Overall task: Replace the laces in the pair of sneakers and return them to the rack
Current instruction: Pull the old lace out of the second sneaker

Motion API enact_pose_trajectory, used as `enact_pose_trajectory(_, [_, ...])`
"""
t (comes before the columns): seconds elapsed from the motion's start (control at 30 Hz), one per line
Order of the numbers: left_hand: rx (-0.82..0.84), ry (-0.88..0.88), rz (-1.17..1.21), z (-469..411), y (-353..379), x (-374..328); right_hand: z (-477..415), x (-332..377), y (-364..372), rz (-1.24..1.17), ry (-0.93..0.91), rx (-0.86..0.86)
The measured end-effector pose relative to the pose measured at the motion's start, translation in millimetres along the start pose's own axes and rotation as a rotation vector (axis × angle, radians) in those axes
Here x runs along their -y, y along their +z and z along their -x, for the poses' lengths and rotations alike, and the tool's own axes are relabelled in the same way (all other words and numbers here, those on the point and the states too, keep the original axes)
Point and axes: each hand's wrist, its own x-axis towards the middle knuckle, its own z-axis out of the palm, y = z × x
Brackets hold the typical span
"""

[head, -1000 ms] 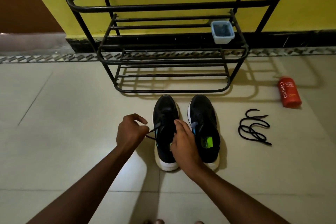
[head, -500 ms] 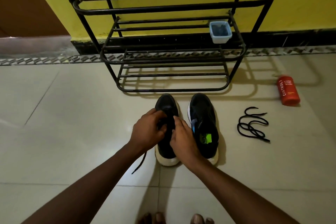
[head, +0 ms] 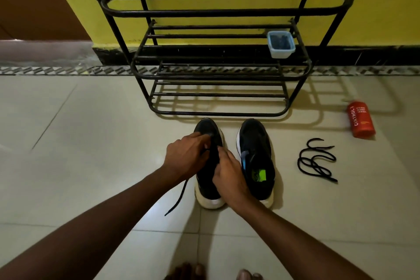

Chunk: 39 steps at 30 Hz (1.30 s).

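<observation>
step: relacing shoe [head: 208,126] at 12 o'clock | left hand [head: 186,157], right hand [head: 229,173] pinch lace [head: 178,196] | next: likely thread next eyelet

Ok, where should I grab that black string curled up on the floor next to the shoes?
Pinch the loose black shoelace by the free tip at its near right end, coming straight down. It lies flat on the pale tiled floor in overlapping loops, so lifting an end should uncoil it.
</observation>
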Motion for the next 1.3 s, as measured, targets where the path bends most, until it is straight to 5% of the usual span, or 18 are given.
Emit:
enact_pose_trajectory(0.17, [0.007,0.013,0.108,-1,-2,7,1,6,6,0.033,0.030,-0.062])
enact_pose_trajectory(0.47, [-0.074,-0.359,0.967,-4,16,11,-2,7,12,-0.032,0.086,-0.117])
enact_pose_trajectory(0.67, [-0.003,-0.381,0.985,-8,9,16,0,7,7,-0.050,0.083,-0.105])
enact_pose_trajectory(0.97, [0.018,-0.128,1.025,-10,8,18,-6,6,9,-0.036,0.089,-0.087])
enact_pose_trajectory(1.1, [0.033,-0.070,0.793,-14,10,23,-5,-2,7,-0.038,0.068,-0.060])
enact_pose_trajectory(1.3, [0.126,-0.334,1.075,-19,1,5,-1,0,5,-0.034,0.073,-0.057])
